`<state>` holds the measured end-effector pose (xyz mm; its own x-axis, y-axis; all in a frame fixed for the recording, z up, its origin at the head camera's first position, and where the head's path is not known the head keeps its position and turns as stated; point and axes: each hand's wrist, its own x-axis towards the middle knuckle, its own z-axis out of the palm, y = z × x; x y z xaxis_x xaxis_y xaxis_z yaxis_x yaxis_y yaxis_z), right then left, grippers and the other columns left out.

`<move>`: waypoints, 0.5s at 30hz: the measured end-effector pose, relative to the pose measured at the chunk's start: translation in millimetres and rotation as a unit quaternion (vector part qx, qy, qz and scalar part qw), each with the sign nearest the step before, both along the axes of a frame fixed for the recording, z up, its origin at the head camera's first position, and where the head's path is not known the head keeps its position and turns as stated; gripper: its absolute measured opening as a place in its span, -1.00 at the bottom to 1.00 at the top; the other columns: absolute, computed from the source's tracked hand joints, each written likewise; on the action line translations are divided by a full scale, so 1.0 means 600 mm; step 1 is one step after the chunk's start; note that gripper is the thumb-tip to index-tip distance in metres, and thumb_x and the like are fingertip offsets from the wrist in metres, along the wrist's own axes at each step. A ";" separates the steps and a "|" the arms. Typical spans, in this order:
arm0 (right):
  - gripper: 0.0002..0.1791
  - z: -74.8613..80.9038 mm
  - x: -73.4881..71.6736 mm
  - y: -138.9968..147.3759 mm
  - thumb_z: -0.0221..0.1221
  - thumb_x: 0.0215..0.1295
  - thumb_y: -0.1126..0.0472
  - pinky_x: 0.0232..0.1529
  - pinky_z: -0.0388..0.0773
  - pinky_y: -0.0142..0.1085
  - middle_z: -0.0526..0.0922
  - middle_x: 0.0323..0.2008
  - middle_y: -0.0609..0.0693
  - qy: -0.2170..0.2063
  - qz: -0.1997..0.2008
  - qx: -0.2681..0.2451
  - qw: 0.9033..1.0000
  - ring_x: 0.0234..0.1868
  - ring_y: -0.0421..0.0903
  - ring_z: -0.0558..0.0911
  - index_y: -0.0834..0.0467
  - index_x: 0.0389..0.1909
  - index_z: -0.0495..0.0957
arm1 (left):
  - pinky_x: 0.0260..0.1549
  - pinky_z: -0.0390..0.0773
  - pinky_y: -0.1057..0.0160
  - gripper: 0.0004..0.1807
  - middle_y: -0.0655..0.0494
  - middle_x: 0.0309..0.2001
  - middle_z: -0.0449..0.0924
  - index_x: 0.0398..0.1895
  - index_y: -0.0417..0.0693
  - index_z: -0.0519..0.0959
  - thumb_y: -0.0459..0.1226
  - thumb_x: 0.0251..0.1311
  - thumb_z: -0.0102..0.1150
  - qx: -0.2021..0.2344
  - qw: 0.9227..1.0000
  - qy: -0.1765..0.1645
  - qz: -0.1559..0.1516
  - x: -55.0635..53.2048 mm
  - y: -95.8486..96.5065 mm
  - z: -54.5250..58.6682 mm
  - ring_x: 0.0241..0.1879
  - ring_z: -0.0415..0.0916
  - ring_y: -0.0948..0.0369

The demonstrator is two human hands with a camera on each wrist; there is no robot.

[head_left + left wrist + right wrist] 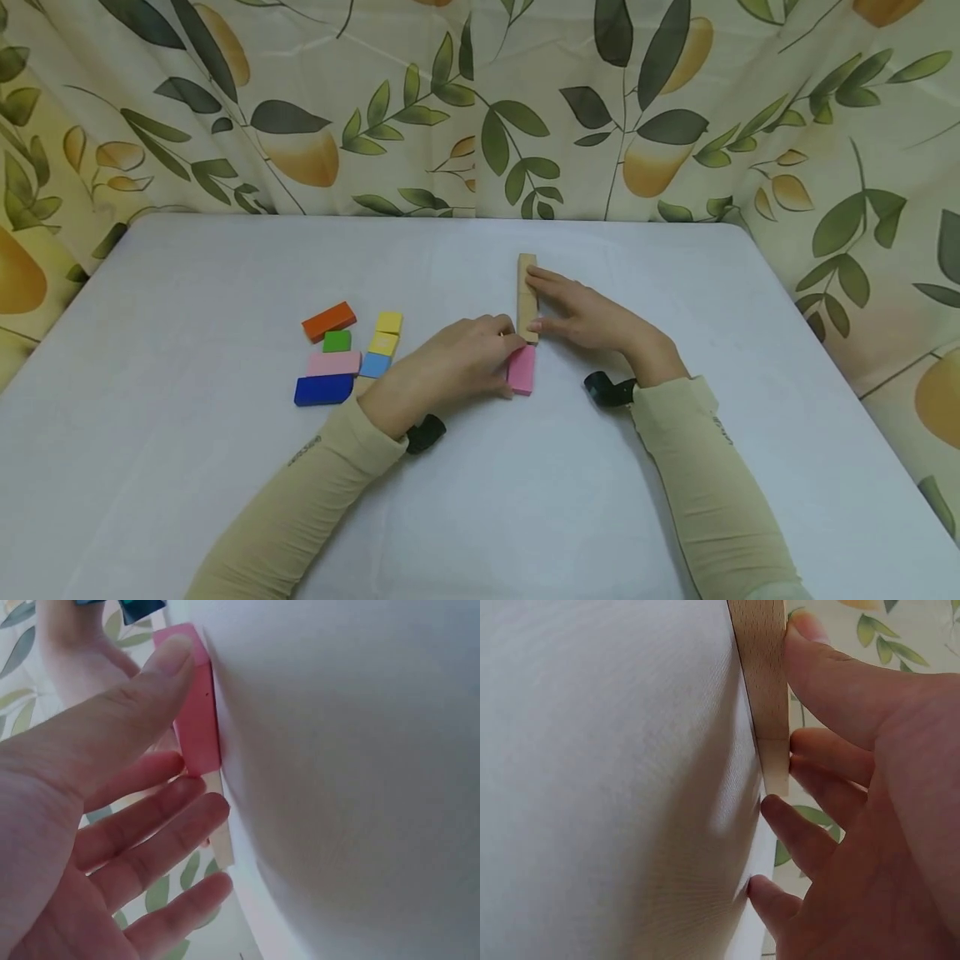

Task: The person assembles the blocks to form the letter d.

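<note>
Where the bright pink block (522, 371) lies on the white tabletop (480, 508), its far end meets, or nearly meets, the near end of a plain wooden row (527, 307); the right wrist view shows a seam in that row, so it seems to be at least two blocks set end to end. The pink block looks like painted wood: probably light, rigid and hard to damage, though its smooth faces may slide easily over the surface at a small nudge. Its two ends or its long sides should give the surest hold, and gentle pressure ought to be enough.

The left hand (453, 358) pinches the pink block, with the thumb at its near end and the index fingertip toward its far end. The gap between them is about the block's length, while the other fingers extend loosely past it. The right hand (600, 317) is relaxed and loosely spread, its thumb and foremost fingertips touching the right side of the wooden row without closing round it; the remaining fingers reach down to the tabletop. Well apart, to the left, lie an orange block (328, 322) and other coloured pieces.
</note>
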<state>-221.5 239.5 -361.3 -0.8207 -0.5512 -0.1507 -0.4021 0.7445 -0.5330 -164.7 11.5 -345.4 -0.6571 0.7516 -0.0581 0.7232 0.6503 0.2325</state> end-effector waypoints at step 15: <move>-0.23 0.013 0.002 0.004 0.14 0.44 0.01 0.53 -0.09 0.15 -0.06 0.59 0.12 -0.011 0.006 0.013 1.000 0.59 0.16 -0.07 0.17 0.54 0.08 | 0.02 0.60 0.17 -0.38 0.05 0.14 0.56 0.18 -0.01 0.60 0.04 0.06 0.43 -0.022 0.999 0.038 0.024 0.005 0.017 -0.003 0.00 0.57 0.14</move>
<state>-220.4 241.8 -353.2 -0.8106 -0.5560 -0.1836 -0.3985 0.7536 -0.5227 -161.4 21.6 -347.4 -0.6964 0.7166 -0.0378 0.7052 0.6932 0.1487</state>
